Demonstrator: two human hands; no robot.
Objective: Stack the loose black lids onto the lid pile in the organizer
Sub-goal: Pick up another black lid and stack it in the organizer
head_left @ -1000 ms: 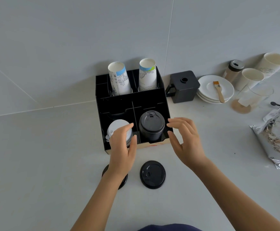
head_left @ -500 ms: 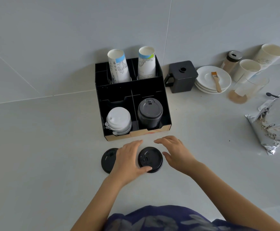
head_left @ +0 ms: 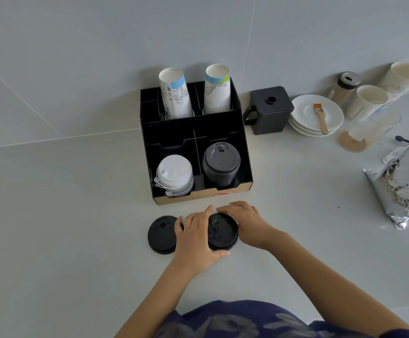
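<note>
Two loose black lids lie flat on the counter in front of the black organizer (head_left: 245, 152). My left hand (head_left: 196, 236) and my right hand (head_left: 243, 222) both clasp the right loose lid (head_left: 223, 231) at its rim, fingers curled around it. The left loose lid (head_left: 161, 235) lies untouched beside my left hand, partly hidden by it. In the organizer's front right compartment stands the black lid pile (head_left: 221, 163); a white lid pile (head_left: 174, 175) fills the front left one.
Two paper cup stacks (head_left: 174, 93) stand in the organizer's back row against the wall. To its right are a black box (head_left: 269, 108), white plates (head_left: 316, 115) with a brush, paper cups (head_left: 369, 98), a shaker and a foil bag (head_left: 403, 184).
Both hands came down from the organizer's front to the counter and closed around the right loose lid. The camera tilted down a little.
</note>
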